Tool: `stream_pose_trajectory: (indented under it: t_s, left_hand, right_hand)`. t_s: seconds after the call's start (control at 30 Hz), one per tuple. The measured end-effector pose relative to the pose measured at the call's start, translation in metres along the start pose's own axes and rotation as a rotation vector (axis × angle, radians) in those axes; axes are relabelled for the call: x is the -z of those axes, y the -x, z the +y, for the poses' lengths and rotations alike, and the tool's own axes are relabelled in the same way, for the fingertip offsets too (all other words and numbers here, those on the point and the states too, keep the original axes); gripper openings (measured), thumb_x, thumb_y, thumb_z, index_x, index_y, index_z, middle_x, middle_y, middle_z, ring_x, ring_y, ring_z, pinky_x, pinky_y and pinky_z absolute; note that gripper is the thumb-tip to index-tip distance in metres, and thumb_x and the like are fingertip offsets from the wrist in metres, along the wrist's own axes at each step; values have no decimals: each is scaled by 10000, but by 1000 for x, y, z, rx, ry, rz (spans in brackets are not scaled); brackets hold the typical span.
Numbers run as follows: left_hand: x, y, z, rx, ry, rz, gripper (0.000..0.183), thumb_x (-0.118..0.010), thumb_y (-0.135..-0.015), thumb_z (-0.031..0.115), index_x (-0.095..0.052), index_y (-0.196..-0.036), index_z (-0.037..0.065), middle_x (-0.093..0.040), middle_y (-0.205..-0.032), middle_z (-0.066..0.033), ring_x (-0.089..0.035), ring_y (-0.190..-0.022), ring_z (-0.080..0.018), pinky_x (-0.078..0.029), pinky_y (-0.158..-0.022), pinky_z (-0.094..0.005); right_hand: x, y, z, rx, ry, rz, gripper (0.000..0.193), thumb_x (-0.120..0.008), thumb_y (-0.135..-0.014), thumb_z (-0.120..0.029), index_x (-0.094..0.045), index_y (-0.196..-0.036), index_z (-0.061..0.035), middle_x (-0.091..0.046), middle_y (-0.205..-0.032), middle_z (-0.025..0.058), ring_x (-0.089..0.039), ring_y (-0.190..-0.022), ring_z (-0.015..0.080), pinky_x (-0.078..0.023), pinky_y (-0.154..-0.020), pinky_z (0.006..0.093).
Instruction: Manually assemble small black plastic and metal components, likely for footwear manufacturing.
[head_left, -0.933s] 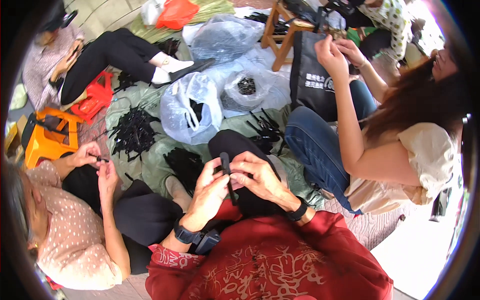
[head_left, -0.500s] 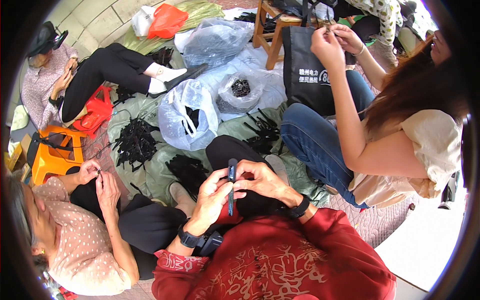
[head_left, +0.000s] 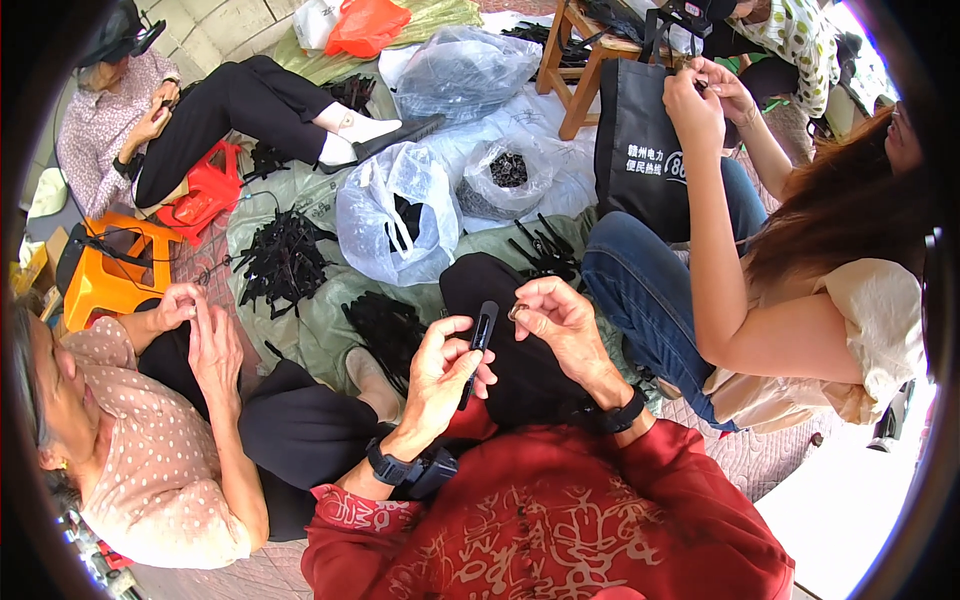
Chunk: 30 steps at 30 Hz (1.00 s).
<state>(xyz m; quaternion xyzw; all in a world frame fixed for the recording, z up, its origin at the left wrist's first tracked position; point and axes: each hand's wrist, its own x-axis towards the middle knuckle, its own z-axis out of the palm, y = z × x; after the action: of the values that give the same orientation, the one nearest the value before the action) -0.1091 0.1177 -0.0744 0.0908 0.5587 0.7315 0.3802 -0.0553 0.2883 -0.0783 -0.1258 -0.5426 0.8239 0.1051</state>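
My left hand [head_left: 437, 375] grips a short flat black strap [head_left: 483, 335] with a rounded upper end, held upright between thumb and fingers. To its right, my right hand [head_left: 562, 327] pinches a small shiny ring-like piece [head_left: 517, 312] between thumb and index finger. A small gap separates that piece from the strap. Both hands are raised over my lap. Beyond them a pile of black straps [head_left: 382, 330] lies on the green sheet, partly hidden by my hand and leg.
Ahead stand an open clear bag [head_left: 365, 225] and a bag of small dark pieces [head_left: 475, 190]. Another strap pile [head_left: 283, 262] lies left. People sit close at left [head_left: 165, 440] and right [head_left: 800, 325], with others farther back. An orange stool [head_left: 105, 290] and wooden stool [head_left: 575, 95] stand around.
My right hand has come away from the strap to the right, now with a small ring-like piece in its fingertips. The strap has tilted slightly in my left hand. The whole view has shifted a little.
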Motion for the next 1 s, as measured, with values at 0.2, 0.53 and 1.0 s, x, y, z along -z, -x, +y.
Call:
stream_pose_trajectory:
  t_s: [0.2, 0.53, 1.0]
  left_hand:
    - [-4, 4, 3, -48, -91, -108, 349, -443, -855, 5, -363, -1193, 33, -540, -799, -109, -564, -612, -133, -482, -496, -224]
    - [2, 3, 1, -54, 100, -105, 235, -466, -846, 14, -437, -1072, -44, -571, -841, -151, -602, -693, -212, -514, -567, -299]
    - [13, 3, 8, -64, 295, -74, 91, -474, -849, 57, -481, -915, -6, -570, -776, -92, -557, -582, -144, -464, -485, -269]
  right_hand:
    - [-2, -6, 3, 5, -133, -32, 193, -584, -797, -43, -562, -986, -11, -590, -808, 54, -544, -639, 93, -448, -614, 223]
    - [-4, -1, 2, -133, -165, -81, 236, -566, -796, -16, -548, -1029, 19, -604, -890, 100, -608, -784, 173, -506, -706, 297]
    - [-34, -15, -11, -28, 27, -96, 206, -565, -780, 33, -552, -985, 16, -606, -836, 88, -610, -786, 173, -504, -701, 282]
